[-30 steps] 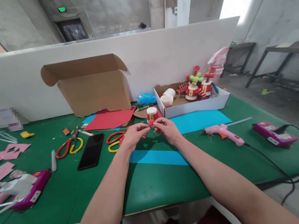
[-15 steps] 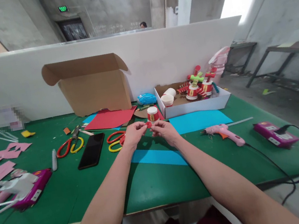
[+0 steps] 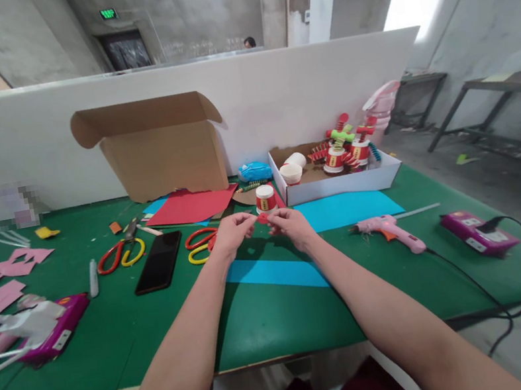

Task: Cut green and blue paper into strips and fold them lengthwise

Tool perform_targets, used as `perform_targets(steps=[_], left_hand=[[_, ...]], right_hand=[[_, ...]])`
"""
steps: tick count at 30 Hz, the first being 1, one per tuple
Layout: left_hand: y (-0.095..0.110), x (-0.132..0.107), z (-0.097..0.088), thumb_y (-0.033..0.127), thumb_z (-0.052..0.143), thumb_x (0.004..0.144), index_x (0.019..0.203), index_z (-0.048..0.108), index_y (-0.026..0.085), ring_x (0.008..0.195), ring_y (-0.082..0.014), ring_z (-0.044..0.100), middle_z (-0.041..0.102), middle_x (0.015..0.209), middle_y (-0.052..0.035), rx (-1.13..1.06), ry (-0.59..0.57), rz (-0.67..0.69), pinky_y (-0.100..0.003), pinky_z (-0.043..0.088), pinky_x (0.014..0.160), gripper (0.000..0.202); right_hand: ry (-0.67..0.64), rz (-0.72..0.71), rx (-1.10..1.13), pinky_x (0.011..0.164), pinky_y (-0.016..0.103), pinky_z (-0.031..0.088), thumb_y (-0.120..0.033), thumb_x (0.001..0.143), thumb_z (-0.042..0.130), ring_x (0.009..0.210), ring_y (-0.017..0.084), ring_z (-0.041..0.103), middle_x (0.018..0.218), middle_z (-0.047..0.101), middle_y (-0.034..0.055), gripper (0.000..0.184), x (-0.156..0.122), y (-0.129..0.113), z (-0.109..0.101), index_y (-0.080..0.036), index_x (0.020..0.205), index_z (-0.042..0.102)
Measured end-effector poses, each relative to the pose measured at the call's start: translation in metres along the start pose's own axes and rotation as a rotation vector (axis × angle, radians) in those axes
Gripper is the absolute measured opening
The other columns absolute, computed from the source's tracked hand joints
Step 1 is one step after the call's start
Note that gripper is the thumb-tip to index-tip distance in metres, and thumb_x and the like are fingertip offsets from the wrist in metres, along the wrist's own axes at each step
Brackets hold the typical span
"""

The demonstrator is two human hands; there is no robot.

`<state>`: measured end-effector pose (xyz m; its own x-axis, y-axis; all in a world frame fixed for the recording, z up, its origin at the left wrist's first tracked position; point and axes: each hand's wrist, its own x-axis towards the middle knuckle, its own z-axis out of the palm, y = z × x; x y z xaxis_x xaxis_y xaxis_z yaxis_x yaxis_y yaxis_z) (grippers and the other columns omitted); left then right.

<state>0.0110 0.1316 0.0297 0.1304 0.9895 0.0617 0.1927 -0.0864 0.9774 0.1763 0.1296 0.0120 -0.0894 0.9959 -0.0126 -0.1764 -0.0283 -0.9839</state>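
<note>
Here, a small, bright-red, roundish piece (image 3: 263, 219), its finer details too tiny to make out, sits pinched between the thumb and fingers of the bare left hand (image 3: 237, 234) and bare right hand (image 3: 292, 226), above the green tabletop (image 3: 283, 325), near a red-and-white cup (image 3: 265, 200).

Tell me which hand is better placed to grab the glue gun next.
Probably the right hand: the pink glue gun lies on its side, while the left hand is farther away.
</note>
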Motion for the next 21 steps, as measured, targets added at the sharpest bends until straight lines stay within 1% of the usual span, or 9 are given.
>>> perform_targets(steps=[4, 8, 10, 12, 16, 18, 19, 21], left_hand=[[0.001, -0.002, 0.001, 0.047, 0.066, 0.071, 0.069, 0.064, 0.016, 0.049, -0.0084, 0.048, 0.056, 0.056, 0.0028, -0.017, -0.045, -0.034, -0.022, 0.040, 0.049, 0.031], [0.004, -0.006, 0.005, 0.047, 0.067, 0.069, 0.063, 0.060, 0.016, 0.046, -0.0074, 0.045, 0.054, 0.053, 0.0033, -0.024, -0.106, -0.054, -0.021, 0.038, 0.047, 0.033], [0.005, -0.007, 0.007, 0.046, 0.066, 0.069, 0.060, 0.057, 0.016, 0.046, -0.0073, 0.045, 0.053, 0.052, 0.0037, -0.029, -0.113, -0.055, -0.021, 0.037, 0.046, 0.032], [0.006, -0.007, 0.008, 0.044, 0.065, 0.071, 0.059, 0.056, 0.017, 0.045, -0.0073, 0.045, 0.052, 0.051, 0.0038, -0.030, -0.105, -0.057, -0.021, 0.037, 0.046, 0.031], [0.003, -0.005, 0.008, 0.038, 0.064, 0.071, 0.057, 0.056, 0.017, 0.042, -0.0071, 0.043, 0.047, 0.044, 0.0052, -0.011, -0.060, -0.077, -0.019, 0.034, 0.043, 0.027], [0.001, -0.004, 0.009, 0.036, 0.064, 0.071, 0.054, 0.054, 0.017, 0.040, -0.0067, 0.040, 0.044, 0.041, 0.0061, -0.001, -0.040, -0.088, -0.019, 0.032, 0.042, 0.027], [0.001, -0.004, 0.009, 0.036, 0.064, 0.071, 0.053, 0.054, 0.017, 0.040, -0.0065, 0.040, 0.043, 0.040, 0.0063, 0.001, -0.034, -0.090, -0.019, 0.031, 0.042, 0.028], [0.001, -0.004, 0.010, 0.035, 0.064, 0.071, 0.054, 0.053, 0.017, 0.041, -0.0065, 0.041, 0.045, 0.041, 0.0059, -0.001, -0.031, -0.092, -0.018, 0.032, 0.042, 0.028]], right_hand=[[0.006, 0.038, 0.075, 0.057, 0.026, 0.054, -0.041, 0.057, 0.083, 0.049, 0.008, 0.052, 0.057, 0.059, -0.0025, 0.032, 0.001, 0.002, 0.000, -0.018, 0.062, 0.062], [-0.019, 0.011, 0.039, 0.057, 0.026, 0.052, -0.042, 0.060, 0.081, 0.051, 0.009, 0.054, 0.060, 0.061, -0.0016, 0.032, 0.002, 0.005, 0.000, -0.018, 0.066, 0.062], [-0.025, -0.047, -0.043, 0.057, 0.026, 0.051, -0.041, 0.064, 0.077, 0.053, 0.011, 0.056, 0.063, 0.063, -0.0015, 0.028, 0.002, 0.006, 0.000, -0.019, 0.069, 0.061], [-0.018, -0.145, -0.190, 0.058, 0.026, 0.049, -0.037, 0.069, 0.070, 0.055, 0.012, 0.057, 0.063, 0.063, -0.0021, 0.021, 0.001, 0.006, 0.001, -0.019, 0.071, 0.060], [0.039, -0.448, -0.570, 0.065, 0.027, 0.047, -0.026, 0.074, 0.059, 0.063, 0.015, 0.057, 0.067, 0.064, -0.0002, 0.007, -0.005, 0.003, 0.005, -0.020, 0.070, 0.058], [0.062, -0.550, -0.662, 0.068, 0.028, 0.046, -0.024, 0.074, 0.056, 0.066, 0.015, 0.058, 0.070, 0.064, 0.0010, 0.006, -0.007, 0.002, 0.007, -0.021, 0.070, 0.057], [0.070, -0.556, -0.666, 0.069, 0.028, 0.046, -0.024, 0.074, 0.056, 0.067, 0.015, 0.058, 0.070, 0.064, 0.0012, 0.006, -0.007, 0.002, 0.007, -0.020, 0.069, 0.057], [0.067, -0.478, -0.591, 0.067, 0.029, 0.047, -0.027, 0.073, 0.058, 0.065, 0.016, 0.059, 0.068, 0.064, 0.0007, 0.007, -0.005, 0.003, 0.006, -0.020, 0.070, 0.058]])
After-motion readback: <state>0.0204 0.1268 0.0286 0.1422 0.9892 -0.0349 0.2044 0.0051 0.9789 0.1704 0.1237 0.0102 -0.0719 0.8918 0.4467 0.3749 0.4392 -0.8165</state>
